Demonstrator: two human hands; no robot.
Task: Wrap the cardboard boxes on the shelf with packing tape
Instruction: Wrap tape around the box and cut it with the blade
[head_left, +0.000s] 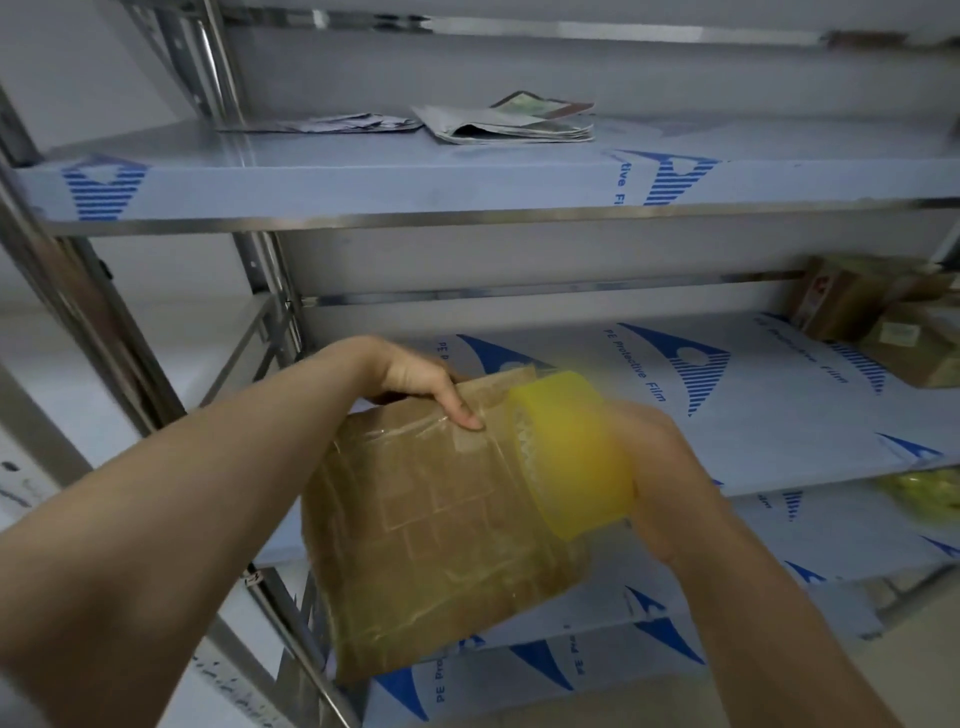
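Left hand (415, 382) grips box (441, 545) | right hand (662, 467) holds tape roll (571, 447)

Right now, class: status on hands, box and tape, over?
Left hand grips top edge of brown cardboard box. Right hand holds yellow tape roll against it. Nothing seen blocking.

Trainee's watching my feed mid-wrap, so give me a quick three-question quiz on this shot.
1. The right hand holds: A scissors, B yellow packing tape roll, C marker.
2. True or false: the folded newspapers lie on the same shelf as the far-right cardboard boxes.
3. Fill in: the ___ hand grips the taped cardboard box at its upper edge.
Key: 1 B; 2 false; 3 left hand.
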